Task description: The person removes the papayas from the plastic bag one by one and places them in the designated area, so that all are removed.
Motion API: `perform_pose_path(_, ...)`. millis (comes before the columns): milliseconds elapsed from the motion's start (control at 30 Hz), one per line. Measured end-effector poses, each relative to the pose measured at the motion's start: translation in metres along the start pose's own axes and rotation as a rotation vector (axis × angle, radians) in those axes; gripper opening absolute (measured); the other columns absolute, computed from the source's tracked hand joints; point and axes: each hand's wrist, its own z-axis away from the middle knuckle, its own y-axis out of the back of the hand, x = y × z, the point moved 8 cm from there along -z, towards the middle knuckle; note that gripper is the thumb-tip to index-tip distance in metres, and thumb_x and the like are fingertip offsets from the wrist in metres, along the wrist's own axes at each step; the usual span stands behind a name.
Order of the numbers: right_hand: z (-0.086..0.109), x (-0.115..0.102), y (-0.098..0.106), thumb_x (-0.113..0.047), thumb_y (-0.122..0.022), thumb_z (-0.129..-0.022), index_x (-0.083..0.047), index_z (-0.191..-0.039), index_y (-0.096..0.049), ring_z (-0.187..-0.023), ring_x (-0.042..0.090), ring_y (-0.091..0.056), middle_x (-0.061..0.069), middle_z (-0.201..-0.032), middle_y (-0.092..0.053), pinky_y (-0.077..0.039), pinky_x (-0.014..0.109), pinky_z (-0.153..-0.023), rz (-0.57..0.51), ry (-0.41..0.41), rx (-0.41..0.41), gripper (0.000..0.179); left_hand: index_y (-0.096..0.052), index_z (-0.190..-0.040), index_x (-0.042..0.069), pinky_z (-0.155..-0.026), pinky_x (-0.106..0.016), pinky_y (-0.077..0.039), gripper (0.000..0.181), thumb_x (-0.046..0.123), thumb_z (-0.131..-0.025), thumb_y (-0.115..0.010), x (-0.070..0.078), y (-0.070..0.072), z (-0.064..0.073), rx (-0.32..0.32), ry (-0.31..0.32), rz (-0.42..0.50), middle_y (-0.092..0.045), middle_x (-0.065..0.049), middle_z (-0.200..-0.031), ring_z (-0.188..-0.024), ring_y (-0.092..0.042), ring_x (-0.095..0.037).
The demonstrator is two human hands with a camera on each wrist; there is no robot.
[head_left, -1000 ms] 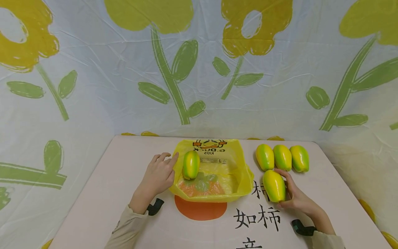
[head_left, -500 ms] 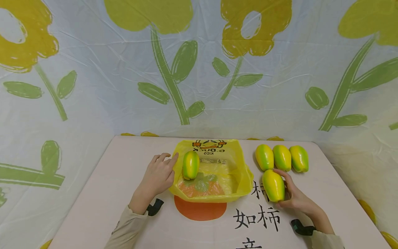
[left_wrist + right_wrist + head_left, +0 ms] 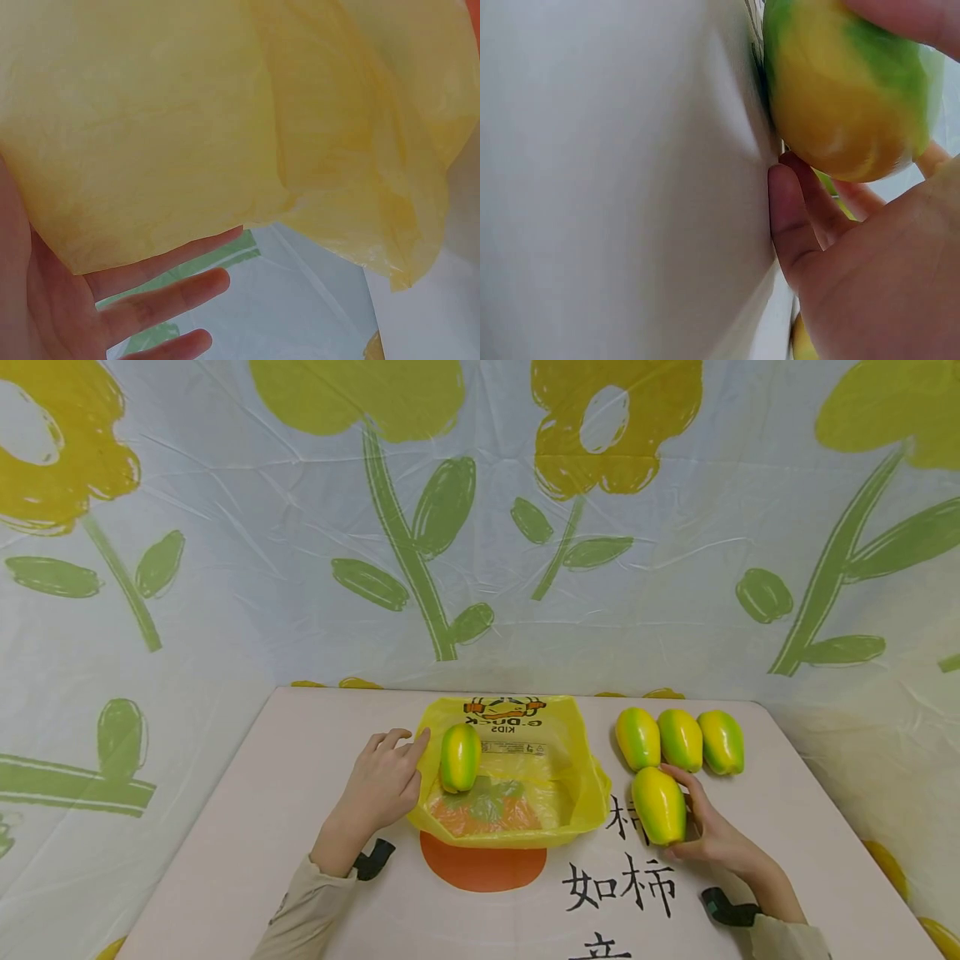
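Observation:
My right hand [image 3: 716, 839] holds a yellow-green papaya [image 3: 658, 807] between thumb and fingers, low over the table. In the right wrist view the same papaya [image 3: 847, 90] fills the upper right, with fingers around its side. At the left side of an open yellow plastic bag [image 3: 551, 764], my left hand [image 3: 384, 779] has its index finger straight along the bag's edge. The left wrist view shows the hand's fingers [image 3: 165, 304] extended beneath the yellow sheet; the thumb's contact is hidden there. One papaya [image 3: 461, 757] lies inside the bag.
Three more papayas stand in a row at the back right: one left [image 3: 638, 739], one middle [image 3: 682, 740], one right [image 3: 722, 742]. The pale table cover [image 3: 247, 810] has black characters and an orange print [image 3: 484, 864]. A flower-patterned cloth [image 3: 300, 527] hangs behind the table.

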Motion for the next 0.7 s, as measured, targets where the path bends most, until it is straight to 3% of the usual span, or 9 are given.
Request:
perform_pose_path(167, 0.0001, 0.0002, 0.0004, -0.003, -0.084, -0.056, -0.01, -0.156, -0.013, -0.125, -0.005, -0.024, 0.018, -0.157, -0.01, -0.002, 0.083, -0.097, 0.0, -0.002, -0.001, 0.122, -0.061, -0.132, -0.002, -0.099, -0.05, -0.043, 0.048, 0.007, -0.087, -0.049, 0.0007, 0.0005, 0.0, 0.007, -0.004, -0.003, -0.074, -0.011, -0.108, -0.116, -0.056, -0.033)
perform_pose_path(467, 0.0012, 0.0014, 0.0019, -0.005, -0.086, -0.058, -0.014, -0.156, -0.015, -0.122, 0.011, -0.028, 0.016, -0.155, -0.014, -0.017, 0.078, -0.096, 0.054, -0.031, 0.006, 0.122, -0.061, -0.132, -0.002, -0.098, -0.05, -0.043, 0.048, 0.007, -0.087, -0.048, 0.0018, 0.0011, 0.0001, 0.014, -0.01, -0.002, -0.074, -0.011, -0.106, -0.115, -0.057, -0.033)
perform_pose_path(700, 0.0011, 0.0023, 0.0021, -0.004, -0.086, -0.057, -0.016, -0.157, -0.016, -0.12, 0.002, -0.028, 0.017, -0.156, -0.012, -0.015, 0.079, -0.097, 0.044, -0.026, 0.003, 0.123, -0.061, -0.132, -0.002, -0.098, -0.05, -0.043, 0.048, 0.007, -0.087, -0.048, 0.002, 0.0019, 0.0007, 0.014, -0.011, 0.0, -0.074, -0.012, -0.105, -0.115, -0.057, -0.034)
